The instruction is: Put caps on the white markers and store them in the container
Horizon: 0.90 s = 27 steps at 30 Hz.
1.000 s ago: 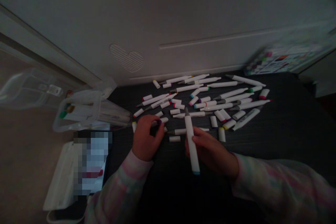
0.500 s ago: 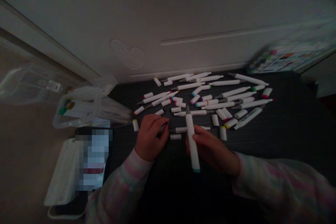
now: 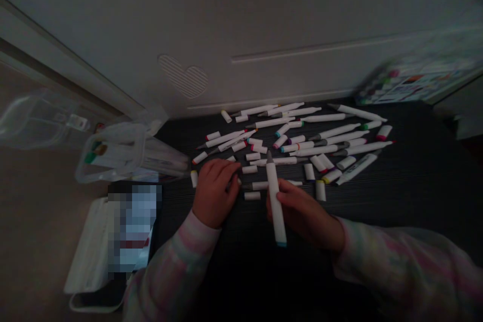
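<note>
My right hand [image 3: 302, 209] is closed around a white marker [image 3: 277, 206] with a teal band at its lower end. The marker stands nearly upright in view, its grey tapered end uppermost. My left hand [image 3: 217, 193] is at the left part of the loose markers, fingers curled toward the thumb; a small whitish piece shows between them, too hidden to name. A white marker cap [image 3: 249, 169] lies just off its fingertips. Beyond both hands, uncapped white markers [image 3: 317, 151] and loose caps [image 3: 252, 195] are scattered on the black tabletop [image 3: 241, 261].
On the left stands an open clear plastic case [image 3: 141, 153] with some markers inside. A phone-like blurred screen [image 3: 138, 229] and a white mask-like item [image 3: 88, 251] lie below it. A pale panel with a heart [image 3: 184, 78] rises behind; a marker-printed package [image 3: 407, 83] leans right.
A cap now shows beside my left fingertips where none was visible before. My left fingers have shifted slightly, and the dark-ended piece in them no longer shows. My right hand stays nearly still.
</note>
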### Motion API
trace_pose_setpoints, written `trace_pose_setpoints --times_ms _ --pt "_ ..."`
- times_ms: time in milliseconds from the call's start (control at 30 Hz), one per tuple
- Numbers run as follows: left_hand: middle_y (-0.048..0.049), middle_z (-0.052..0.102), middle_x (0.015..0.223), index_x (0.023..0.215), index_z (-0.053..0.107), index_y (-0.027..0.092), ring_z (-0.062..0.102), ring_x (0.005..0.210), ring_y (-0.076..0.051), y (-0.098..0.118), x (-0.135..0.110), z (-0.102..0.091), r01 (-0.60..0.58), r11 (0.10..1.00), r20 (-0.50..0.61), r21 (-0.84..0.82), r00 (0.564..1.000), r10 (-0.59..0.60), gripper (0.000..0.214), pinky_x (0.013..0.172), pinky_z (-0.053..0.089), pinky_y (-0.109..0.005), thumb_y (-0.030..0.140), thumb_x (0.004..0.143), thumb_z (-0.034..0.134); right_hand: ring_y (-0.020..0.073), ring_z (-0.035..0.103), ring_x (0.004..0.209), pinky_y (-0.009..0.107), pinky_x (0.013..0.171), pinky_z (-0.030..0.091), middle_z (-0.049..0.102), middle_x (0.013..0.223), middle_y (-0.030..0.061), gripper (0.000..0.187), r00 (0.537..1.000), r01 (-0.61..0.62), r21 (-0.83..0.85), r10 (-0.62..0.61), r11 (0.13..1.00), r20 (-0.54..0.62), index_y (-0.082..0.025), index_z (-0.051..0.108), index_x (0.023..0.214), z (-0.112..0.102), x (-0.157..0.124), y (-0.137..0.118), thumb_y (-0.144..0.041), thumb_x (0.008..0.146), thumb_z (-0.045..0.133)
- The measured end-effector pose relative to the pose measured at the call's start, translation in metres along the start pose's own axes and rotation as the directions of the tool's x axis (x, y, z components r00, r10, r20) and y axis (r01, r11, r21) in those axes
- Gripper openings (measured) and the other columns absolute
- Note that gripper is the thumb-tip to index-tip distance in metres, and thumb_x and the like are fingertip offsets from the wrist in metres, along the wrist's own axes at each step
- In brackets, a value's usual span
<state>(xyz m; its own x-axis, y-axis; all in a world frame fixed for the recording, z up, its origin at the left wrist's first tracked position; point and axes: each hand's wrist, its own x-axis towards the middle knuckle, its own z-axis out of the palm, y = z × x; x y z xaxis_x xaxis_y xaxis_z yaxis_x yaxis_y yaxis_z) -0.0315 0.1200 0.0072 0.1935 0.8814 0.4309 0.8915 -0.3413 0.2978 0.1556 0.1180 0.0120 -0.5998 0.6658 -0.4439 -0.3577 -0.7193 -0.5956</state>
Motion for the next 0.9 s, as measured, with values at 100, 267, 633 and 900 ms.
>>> trace_pose_setpoints --times_ms 100,267,633,900 --pt "-0.0083 0.060 0.091 0.096 0.056 0.014 0.051 0.089 -0.022 -0.005 0.001 -0.006 0.066 0.996 0.010 0.064 0.998 -0.067 0.025 0.080 0.043 -0.039 0.009 0.073 0.048 0.0094 0.046 0.057 0.023 0.055 0.036 0.051 0.063 -0.0024 0.017 1.000 0.000 -0.006 0.001 1.000 0.004 -0.016 0.053 0.079 0.000 0.000 0.000 -0.028 0.071 0.060" --pt "-0.0060 0.062 0.083 0.084 0.056 0.016 0.054 0.081 -0.023 -0.013 0.001 -0.013 0.134 0.984 0.079 0.121 0.986 -0.144 0.019 0.075 0.044 -0.038 0.009 0.069 0.048 0.0095 0.047 0.057 0.023 0.056 0.035 0.051 0.063 -0.0021 0.016 1.000 -0.009 -0.024 0.009 1.000 0.001 -0.016 0.052 0.079 0.000 0.000 -0.001 -0.028 0.071 0.059" --pt "-0.0060 0.062 0.081 0.083 0.056 0.016 0.053 0.083 -0.023 -0.010 0.001 -0.018 0.188 0.965 0.222 0.185 0.948 -0.227 0.012 0.079 0.042 -0.038 0.019 0.074 0.050 0.0094 0.046 0.057 0.023 0.054 0.035 0.051 0.062 -0.0020 0.016 1.000 -0.004 -0.006 0.004 1.000 0.018 -0.015 0.052 0.078 -0.003 0.001 0.001 -0.028 0.072 0.059" --pt "-0.0060 0.058 0.087 0.087 0.055 0.015 0.054 0.085 -0.019 -0.009 0.000 -0.015 0.229 0.968 0.132 0.100 0.962 -0.241 0.014 0.078 0.044 -0.031 0.015 0.074 0.051 0.0090 0.047 0.056 0.023 0.055 0.035 0.051 0.062 -0.0020 0.016 1.000 -0.016 0.009 0.016 1.000 0.010 -0.015 0.052 0.077 -0.003 0.001 0.001 -0.028 0.071 0.060"
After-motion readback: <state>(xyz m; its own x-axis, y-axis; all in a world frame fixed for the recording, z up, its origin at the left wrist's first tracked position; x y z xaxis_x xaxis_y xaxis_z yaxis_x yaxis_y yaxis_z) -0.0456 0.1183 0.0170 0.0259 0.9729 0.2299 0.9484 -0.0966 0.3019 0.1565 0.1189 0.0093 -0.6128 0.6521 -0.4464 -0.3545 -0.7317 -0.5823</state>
